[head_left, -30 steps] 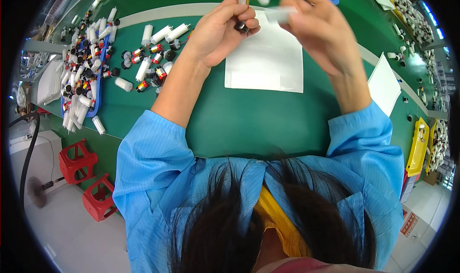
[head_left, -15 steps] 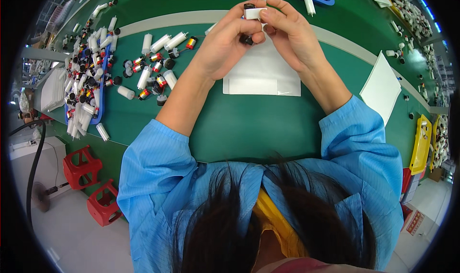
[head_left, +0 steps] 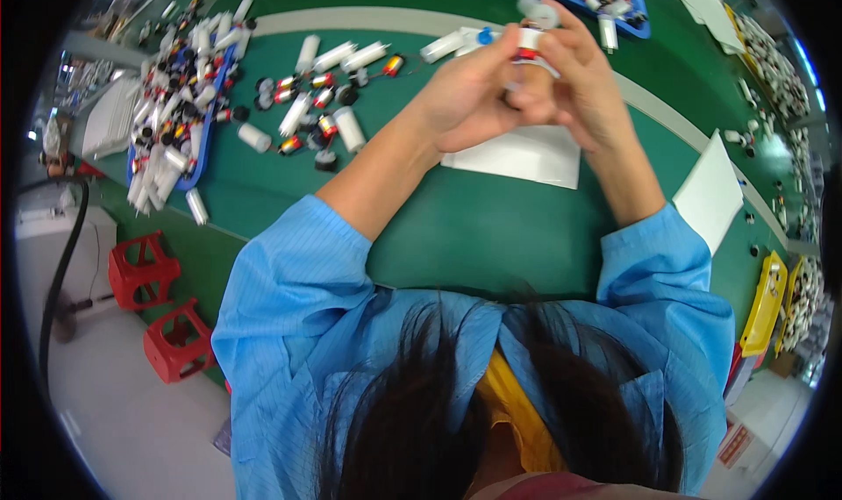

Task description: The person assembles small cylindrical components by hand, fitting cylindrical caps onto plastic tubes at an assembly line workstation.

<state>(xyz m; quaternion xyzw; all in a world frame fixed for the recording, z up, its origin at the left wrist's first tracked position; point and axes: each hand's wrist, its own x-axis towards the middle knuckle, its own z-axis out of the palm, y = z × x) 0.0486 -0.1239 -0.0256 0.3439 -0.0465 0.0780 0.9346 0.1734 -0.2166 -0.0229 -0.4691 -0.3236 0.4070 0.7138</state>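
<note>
Both of my hands are raised together over the far part of the table. Between their fingertips is a small cylindrical part (head_left: 530,42) with a white wrap, a red band and a pale translucent end (head_left: 537,13). My left hand (head_left: 482,101) is closed, its thumb and fingers pressed on the part's near side. My right hand (head_left: 592,83) grips it from the other side with bent fingers. The palms and fingers hide some of the part. Below the hands lies a white sheet (head_left: 517,160). Just left of the fingers are a white cylinder (head_left: 442,46) and a small blue piece (head_left: 485,36).
Loose white cylinders (head_left: 349,129) and small red, yellow and black parts (head_left: 327,125) lie to the left. Beyond them stands a heaped blue tray (head_left: 207,140). Another blue tray (head_left: 638,28) is at the far right, and white paper (head_left: 709,193) lies right.
The whole view has shifted, and my hands now appear further right. The held part has been turned: its red band shows now, and the black pieces seen before are out of sight.
</note>
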